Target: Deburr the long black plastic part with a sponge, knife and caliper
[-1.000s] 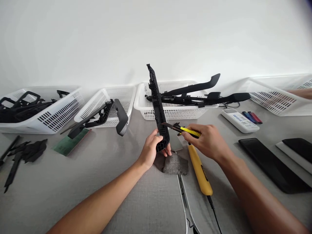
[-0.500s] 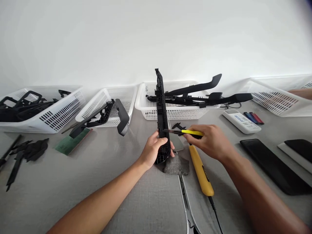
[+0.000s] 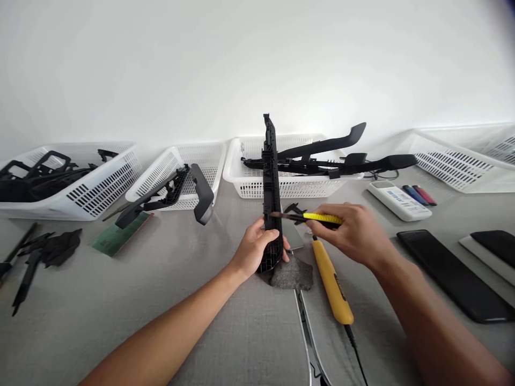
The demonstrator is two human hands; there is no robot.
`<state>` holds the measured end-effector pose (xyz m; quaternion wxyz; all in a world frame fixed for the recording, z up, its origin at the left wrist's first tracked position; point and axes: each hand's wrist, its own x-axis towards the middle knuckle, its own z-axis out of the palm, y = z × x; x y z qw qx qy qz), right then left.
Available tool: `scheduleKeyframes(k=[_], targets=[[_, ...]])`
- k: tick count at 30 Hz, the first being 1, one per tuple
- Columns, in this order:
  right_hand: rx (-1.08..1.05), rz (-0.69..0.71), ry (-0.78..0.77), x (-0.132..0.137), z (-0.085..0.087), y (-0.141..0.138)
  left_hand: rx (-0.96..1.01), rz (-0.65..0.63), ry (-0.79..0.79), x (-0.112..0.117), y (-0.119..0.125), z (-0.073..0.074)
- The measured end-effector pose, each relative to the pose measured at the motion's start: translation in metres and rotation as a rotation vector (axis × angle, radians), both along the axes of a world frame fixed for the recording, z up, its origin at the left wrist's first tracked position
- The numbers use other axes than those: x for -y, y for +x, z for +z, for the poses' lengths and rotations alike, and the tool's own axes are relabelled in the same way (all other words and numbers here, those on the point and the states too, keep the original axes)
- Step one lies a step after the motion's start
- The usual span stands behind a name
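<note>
Your left hand point(image 3: 253, 249) clasps the foot of the black trim strip point(image 3: 271, 177), which stands near upright above it, while your right hand point(image 3: 354, 233), just beside, pinches a yellow knife point(image 3: 319, 218), its blade touching the strip above that grip.

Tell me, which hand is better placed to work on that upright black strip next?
Probably the right hand: it holds the yellow knife with its blade at the black strip. The left hand grips the strip's lower end, holding it upright.
</note>
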<state>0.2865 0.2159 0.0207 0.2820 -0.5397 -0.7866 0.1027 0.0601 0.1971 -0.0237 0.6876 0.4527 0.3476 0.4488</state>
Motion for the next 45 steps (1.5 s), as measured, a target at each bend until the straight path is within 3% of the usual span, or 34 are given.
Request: scheduleKeyframes(k=[2,11,17,22,30,34,40,45], targets=[[0.043,0.05,-0.013,0.0001,-0.0025,-0.0015,-0.002,0.003,-0.003,-0.0002,0.0,0.0004],[0.058,0.019,-0.006,0.0004,-0.0058,-0.0048,-0.017,0.013,-0.011,0.0002,0.0011,0.0025],[0.028,-0.062,0.05,-0.0002,-0.0027,-0.004,0.002,0.029,0.006,-0.0011,0.0018,0.0001],[0.03,0.019,0.019,-0.0002,-0.0025,-0.0052,0.015,0.038,-0.001,-0.0018,0.0025,-0.0009],[0.03,-0.02,0.06,0.0003,-0.0038,-0.0081,0.016,0.036,-0.014,-0.0018,0.0022,0.0001],[-0.013,-0.115,0.086,-0.0013,-0.0001,-0.0022,0.003,0.023,-0.02,-0.0019,0.0022,0.0003],[-0.034,0.064,0.08,0.0009,0.0005,-0.0069,-0.011,0.007,-0.011,-0.0014,0.0016,0.0008],[-0.063,-0.034,0.109,0.0004,-0.0023,-0.0081,-0.027,0.001,-0.028,-0.0001,0.0018,0.0001]])
